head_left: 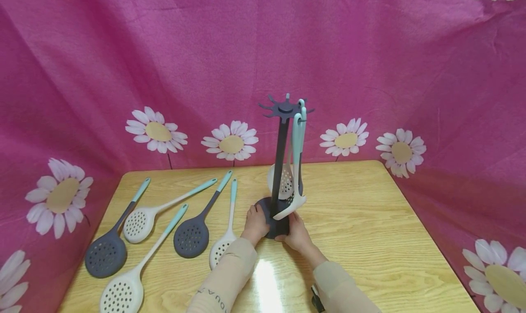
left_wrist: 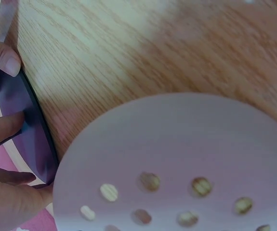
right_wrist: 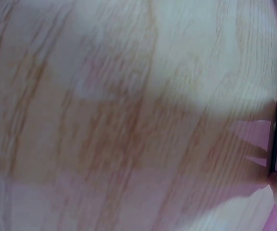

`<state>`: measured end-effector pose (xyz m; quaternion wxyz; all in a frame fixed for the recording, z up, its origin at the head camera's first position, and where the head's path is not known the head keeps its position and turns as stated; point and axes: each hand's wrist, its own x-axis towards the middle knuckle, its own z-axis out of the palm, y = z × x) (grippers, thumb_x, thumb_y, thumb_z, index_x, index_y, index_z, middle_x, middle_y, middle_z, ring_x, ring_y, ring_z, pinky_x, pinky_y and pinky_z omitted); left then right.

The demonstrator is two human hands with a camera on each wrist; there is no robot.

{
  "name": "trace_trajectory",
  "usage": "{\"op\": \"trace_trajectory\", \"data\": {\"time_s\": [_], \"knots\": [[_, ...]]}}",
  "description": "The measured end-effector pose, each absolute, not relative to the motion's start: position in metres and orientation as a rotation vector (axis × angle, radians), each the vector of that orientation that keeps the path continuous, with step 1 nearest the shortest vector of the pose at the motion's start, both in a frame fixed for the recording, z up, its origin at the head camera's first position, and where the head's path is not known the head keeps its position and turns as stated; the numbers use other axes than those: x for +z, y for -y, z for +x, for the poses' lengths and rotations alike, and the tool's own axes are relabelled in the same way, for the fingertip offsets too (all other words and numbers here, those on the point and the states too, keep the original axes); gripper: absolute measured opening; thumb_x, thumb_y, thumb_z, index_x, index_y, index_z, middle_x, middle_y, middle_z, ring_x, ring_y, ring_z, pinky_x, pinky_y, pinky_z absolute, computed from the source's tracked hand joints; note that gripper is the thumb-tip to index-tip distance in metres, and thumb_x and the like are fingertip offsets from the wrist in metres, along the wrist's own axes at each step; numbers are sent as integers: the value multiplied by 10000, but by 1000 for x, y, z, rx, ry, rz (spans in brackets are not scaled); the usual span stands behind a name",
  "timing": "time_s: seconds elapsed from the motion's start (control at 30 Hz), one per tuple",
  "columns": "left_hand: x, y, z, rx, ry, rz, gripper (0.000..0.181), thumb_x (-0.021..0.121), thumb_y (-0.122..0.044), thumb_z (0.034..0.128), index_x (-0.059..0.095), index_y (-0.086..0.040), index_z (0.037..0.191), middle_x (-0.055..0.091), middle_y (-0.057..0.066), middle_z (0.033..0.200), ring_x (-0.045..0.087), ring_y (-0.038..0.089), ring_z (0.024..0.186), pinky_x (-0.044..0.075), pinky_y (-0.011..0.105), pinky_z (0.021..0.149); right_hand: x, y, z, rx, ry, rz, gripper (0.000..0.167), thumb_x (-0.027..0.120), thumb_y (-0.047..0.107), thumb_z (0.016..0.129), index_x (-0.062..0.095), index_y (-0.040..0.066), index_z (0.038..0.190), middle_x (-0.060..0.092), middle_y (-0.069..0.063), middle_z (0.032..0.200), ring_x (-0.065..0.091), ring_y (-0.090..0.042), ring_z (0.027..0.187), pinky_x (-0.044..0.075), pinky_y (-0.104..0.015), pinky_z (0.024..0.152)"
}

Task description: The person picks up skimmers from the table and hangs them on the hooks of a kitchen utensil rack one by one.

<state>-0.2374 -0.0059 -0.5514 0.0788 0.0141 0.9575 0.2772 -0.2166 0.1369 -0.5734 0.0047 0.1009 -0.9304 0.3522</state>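
Observation:
A dark grey utensil stand (head_left: 279,162) stands on the table with a round base and a hooked ring on top. My left hand (head_left: 256,222) holds the left rim of its base, and my right hand (head_left: 297,233) grips the right side. From the right-hand hooks hang several mint-handled utensils. The nearest is a white one (head_left: 291,208) seen edge-on; behind the post is a white perforated skimmer (head_left: 286,183), and a dark head is partly hidden. In the left wrist view, fingers and thumbs rest on the base (left_wrist: 34,125) close to a large white skimmer head (left_wrist: 177,139).
Left of the stand lie several skimmers: a dark one (head_left: 106,253) at far left, a small white one (head_left: 139,224), a large white one (head_left: 122,292), another dark one (head_left: 191,237) and a white one (head_left: 222,247) partly under my left sleeve. A pink flowered cloth (head_left: 226,53) surrounds the wooden table (head_left: 370,221).

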Motion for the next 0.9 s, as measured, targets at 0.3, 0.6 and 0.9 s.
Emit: {"op": "trace_trajectory", "data": {"time_s": [0.3, 0.6, 0.9], "knots": [[-604, 7, -262, 864, -2858, 47, 783, 717, -174, 763, 275, 148, 1324, 294, 308, 1316, 297, 415, 1238, 285, 404, 1047, -573, -144, -215, 1103, 2899, 447, 902, 823, 198, 640, 328, -86, 1339, 342, -317, 1349, 394, -443, 1206, 356, -504, 978], [-644, 20, -287, 897, -2792, 120, 797, 597, -284, 866, 141, 91, 1402, 224, 288, 1391, 245, 414, 1284, 251, 387, 1070, -549, -170, -218, 1050, 2826, 451, 453, 671, -5, 768, 516, -75, 1187, 505, -256, 1195, 480, -397, 1125, 386, -497, 946], [-520, 36, -254, 993, -2879, 184, 456, 578, -57, 851, 420, 105, 1247, 459, 282, 1194, 451, 431, 1113, 425, 463, 903, -472, -209, -244, 1004, 2404, 331, 217, 633, -59, 784, 594, -78, 997, 617, -215, 900, 598, -329, 775, 502, -453, 677]]}}
